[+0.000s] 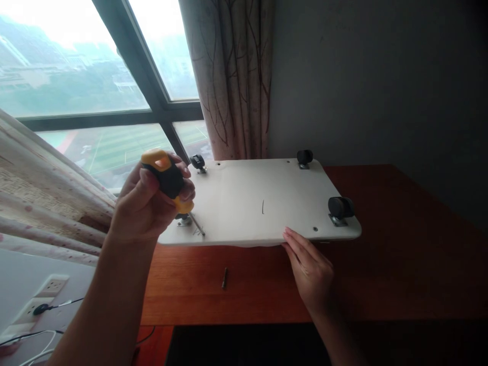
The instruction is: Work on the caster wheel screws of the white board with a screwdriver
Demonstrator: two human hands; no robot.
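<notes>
My left hand [148, 198] is closed around the yellow and black handle of a screwdriver [170, 178]. Its thin metal shaft slants down over the left front corner of a white board [244, 198], with the tip by a dark spot there; whether they touch I cannot tell. At the board's front edge, right of the middle, my right hand [310, 269] grips the rim with fingers held together. Black casters stand up from the board: one at far left [197, 162], one at far right [304, 157], one at right front [340, 207], and one partly hidden behind the screwdriver.
The board lies on a reddish wooden table [400, 244]. A small metal bit [224, 278] rests on the wood in front of it. Windows and a patterned curtain [240, 76] are behind at left. Wall sockets [32, 310] with cables sit at lower left.
</notes>
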